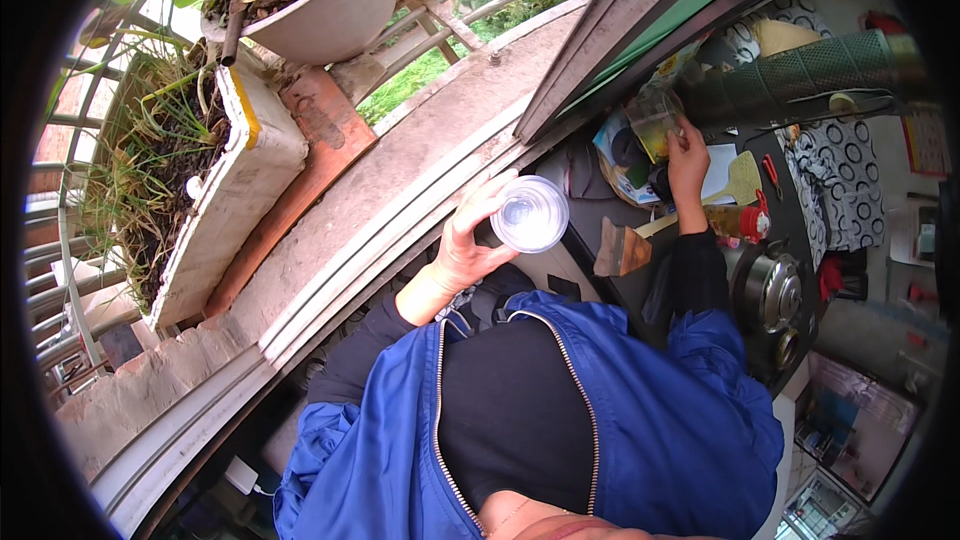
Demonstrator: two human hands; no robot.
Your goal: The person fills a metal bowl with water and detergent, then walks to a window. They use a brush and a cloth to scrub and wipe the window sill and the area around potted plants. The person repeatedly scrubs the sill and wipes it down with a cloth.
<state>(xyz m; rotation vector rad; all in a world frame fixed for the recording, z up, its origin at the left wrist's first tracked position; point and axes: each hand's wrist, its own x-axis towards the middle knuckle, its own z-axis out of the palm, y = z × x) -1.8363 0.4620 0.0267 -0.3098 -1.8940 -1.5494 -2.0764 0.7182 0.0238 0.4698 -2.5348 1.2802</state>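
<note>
My left hand [469, 232] is wrapped around the side of a clear plastic cup [530, 214], seen from above near the window sill. Whether the cup holds clear liquid cannot be told. Over the dark table, my right hand [688, 161] pinches the edge of a see-through container [651, 118] with something yellow-green at its lower end. Its far part merges with the clutter behind. Close to my right wrist stand a bottle with a red lid [754, 223] and a pale green fly swatter [733, 178].
A shiny metal kettle [776, 289] stands on the dark table [697, 259], near a brown wedge-shaped piece [621, 247] and red-handled tool [772, 176]. Outside the window sill [442, 139] are a foam planter [244, 202], a white pot [337, 19] and metal bars.
</note>
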